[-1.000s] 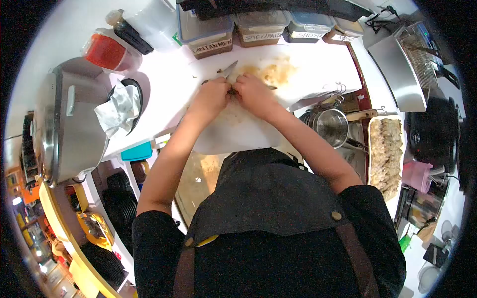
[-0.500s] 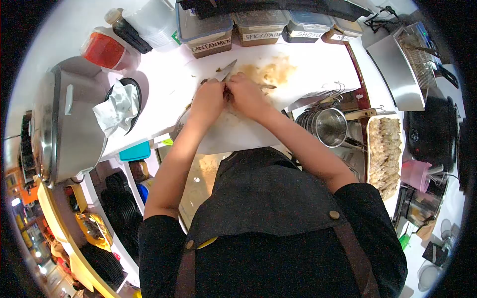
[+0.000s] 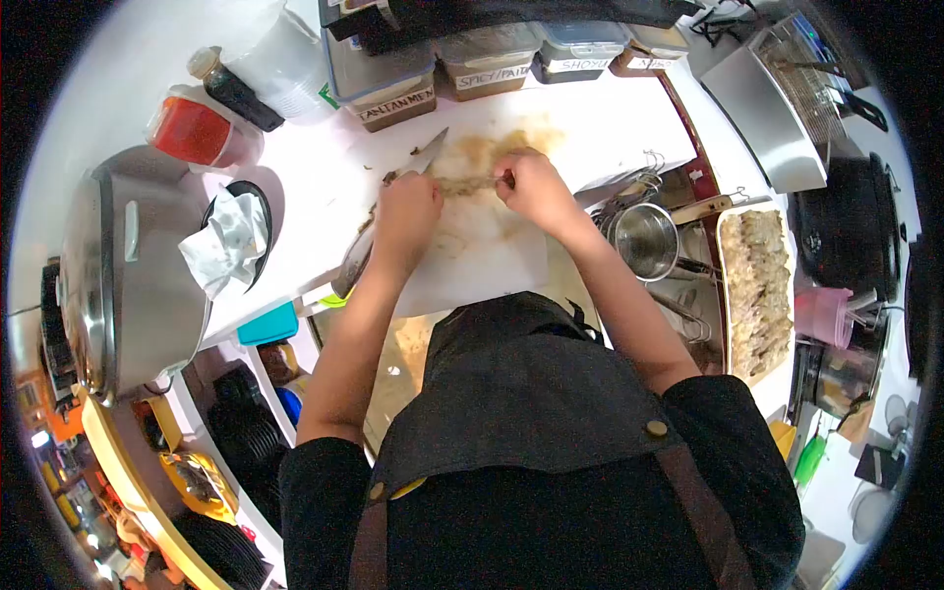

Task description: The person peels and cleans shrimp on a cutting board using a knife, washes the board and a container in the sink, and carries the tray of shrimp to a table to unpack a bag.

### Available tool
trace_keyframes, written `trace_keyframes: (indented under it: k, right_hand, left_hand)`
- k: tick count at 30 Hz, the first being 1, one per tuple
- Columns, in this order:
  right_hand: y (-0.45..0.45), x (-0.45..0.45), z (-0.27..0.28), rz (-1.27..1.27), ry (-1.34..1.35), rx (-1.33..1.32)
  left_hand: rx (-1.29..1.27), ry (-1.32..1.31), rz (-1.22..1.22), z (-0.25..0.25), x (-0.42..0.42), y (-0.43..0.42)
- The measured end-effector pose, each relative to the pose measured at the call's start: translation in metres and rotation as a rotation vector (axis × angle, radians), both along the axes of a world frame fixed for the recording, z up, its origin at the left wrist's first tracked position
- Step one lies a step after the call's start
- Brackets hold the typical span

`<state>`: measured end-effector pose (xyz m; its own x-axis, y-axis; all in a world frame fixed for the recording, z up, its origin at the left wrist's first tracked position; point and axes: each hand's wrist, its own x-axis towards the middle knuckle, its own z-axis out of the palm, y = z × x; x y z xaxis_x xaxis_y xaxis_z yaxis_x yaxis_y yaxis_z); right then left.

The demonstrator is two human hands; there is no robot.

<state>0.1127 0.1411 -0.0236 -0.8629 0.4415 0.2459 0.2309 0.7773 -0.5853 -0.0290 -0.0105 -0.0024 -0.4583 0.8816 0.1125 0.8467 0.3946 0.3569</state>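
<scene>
A greyish-brown food strip (image 3: 467, 185) is held over a white cutting board (image 3: 497, 265); its ends are pinched by the closed fingers of the left hand (image 3: 408, 211) and the right hand (image 3: 538, 190). A knife (image 3: 430, 150) is seen just beyond the left hand, with brown stains (image 3: 476, 150) noted beside it

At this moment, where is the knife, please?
In the head view, the knife shows left of centre on the white surface, just beyond the left hand, near the TANTANMEN container.
</scene>
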Motion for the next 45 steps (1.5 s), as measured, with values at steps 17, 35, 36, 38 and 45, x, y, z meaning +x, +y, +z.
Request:
trace_keyframes:
  k: [17,35,36,38,45]
  right_hand:
    - [-0.043,0.009,0.139,-0.091,0.136,0.059]
    - [0.016,0.371,0.117,-0.909,0.387,-0.079]
    - [0.022,0.384,0.108,-0.992,0.379,-0.086]
    - [0.031,0.413,0.098,-1.115,0.36,-0.105]
    - [0.027,0.497,0.088,-1.429,0.146,-0.219]
  left_hand:
    - [-0.047,-1.05,-0.29,0.045,-0.022,-0.006]
    - [-0.393,-0.957,-0.997,0.087,0.344,0.302]
    - [-0.393,-0.847,-1.045,0.081,0.373,0.317]
    - [-0.469,-0.78,-1.111,0.076,0.431,0.336]
    - [-0.614,-0.853,-1.389,0.044,0.581,0.349]
